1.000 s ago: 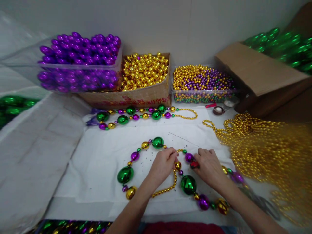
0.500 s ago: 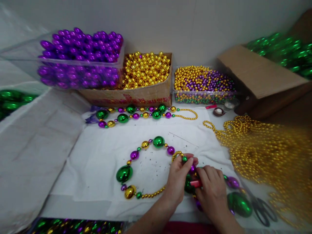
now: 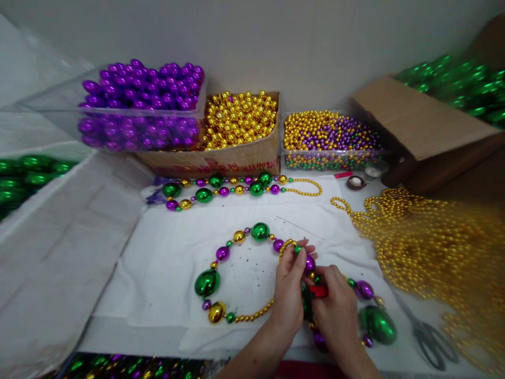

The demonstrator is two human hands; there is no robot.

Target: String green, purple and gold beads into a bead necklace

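Note:
A bead necklace (image 3: pixel 221 255) of green, purple and gold beads lies in a loop on a white cloth (image 3: pixel 165 263). My left hand (image 3: pixel 290 292) pinches the necklace string near a small green bead and a purple bead at the loop's right side. Close against it, my right hand (image 3: pixel 337 316) is closed on a small red object (image 3: pixel 317 290), which I cannot name. Larger green (image 3: pixel 377 323) and purple (image 3: pixel 363 289) beads of the same necklace trail off to the right of my hands.
A finished necklace (image 3: pixel 236 187) lies further back. Behind it stand a clear bin of purple beads (image 3: pixel 142 105), a cardboard box of gold beads (image 3: pixel 240 118) and a tray of small mixed beads (image 3: pixel 327 137). Gold bead strands (image 3: pixel 434 247) pile at right, scissors (image 3: pixel 434 337) near them.
My hands moved together from the loop's far side toward me and to the right, gathering the strand. The big green bead at right shifted outward.

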